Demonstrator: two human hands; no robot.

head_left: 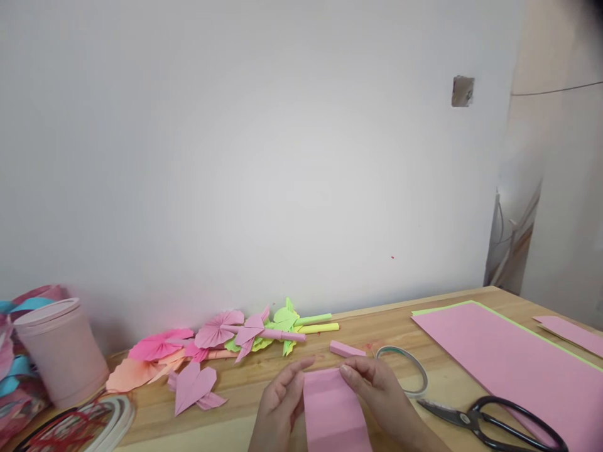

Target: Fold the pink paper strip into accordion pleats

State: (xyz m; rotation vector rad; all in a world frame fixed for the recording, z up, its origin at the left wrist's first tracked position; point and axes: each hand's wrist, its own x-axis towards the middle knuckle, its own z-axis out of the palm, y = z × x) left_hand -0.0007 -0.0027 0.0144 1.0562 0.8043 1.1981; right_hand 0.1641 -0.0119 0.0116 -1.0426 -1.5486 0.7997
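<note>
A pink paper strip [334, 411] with faint cross creases hangs between my two hands, its top edge pinched at both corners. My left hand [281, 402] grips the upper left corner between thumb and fingers. At the upper right corner, my right hand [377, 389] holds the strip with its thumb on the front. Just behind the hands lies a small folded pink paper piece [347, 349]. A ring of tape [425, 376] stands right of my right hand, and black-handled scissors [466, 419] lie farther right.
Folded paper fans and flowers [219, 333] line the wall, with a pink folded heart [193, 388] in front. Pink sheets [513, 358] lie at right, a smaller piece [572, 333] beyond. At left are a pink canister [63, 355] and coiled cords [106, 427] on the wooden table [245, 383].
</note>
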